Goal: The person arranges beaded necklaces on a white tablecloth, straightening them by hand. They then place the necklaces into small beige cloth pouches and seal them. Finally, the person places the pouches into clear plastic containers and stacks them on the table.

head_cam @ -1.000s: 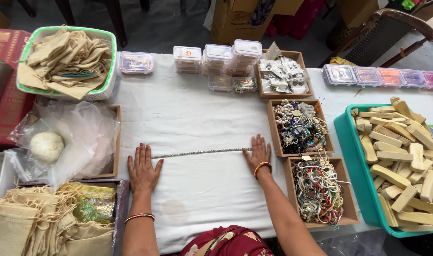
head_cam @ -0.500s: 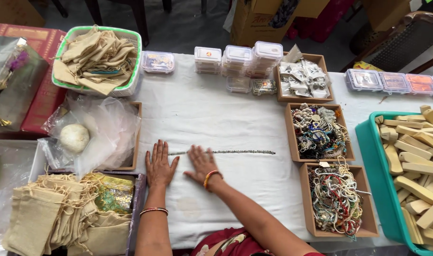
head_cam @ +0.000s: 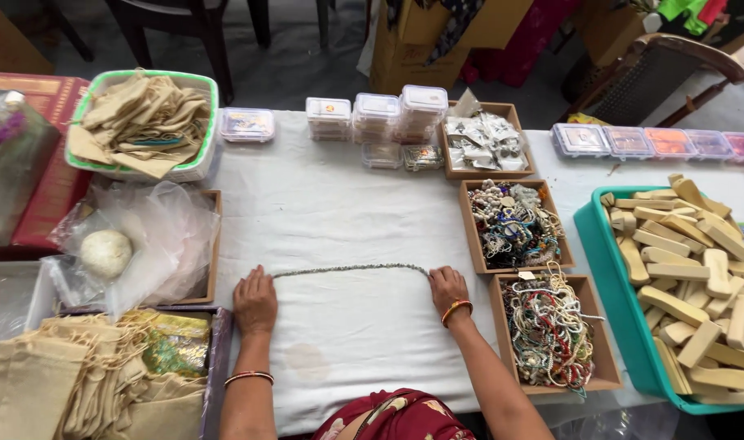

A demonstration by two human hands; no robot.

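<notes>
A thin beaded string (head_cam: 349,268) lies stretched out across the white cloth (head_cam: 331,204). My left hand (head_cam: 254,301) rests on the cloth with its fingers curled at the string's left end. My right hand (head_cam: 447,289), with an orange bangle at the wrist, has its fingers curled at the string's right end. Whether the fingers pinch the ends or only press on them is hidden. The string bows slightly away from me between the two hands.
Two wooden boxes of tangled bead necklaces (head_cam: 514,223) (head_cam: 548,330) stand right of my right hand. A teal tub of wooden pieces (head_cam: 600,244) is at far right. Small plastic cases (head_cam: 375,118), a basket of cloth pouches (head_cam: 140,122) and a plastic bag with a white ball (head_cam: 106,253) surround the cloth.
My right hand slid left along the string toward the left hand, then went back to its right end. Both hands now have curled fingers instead of lying flat.
</notes>
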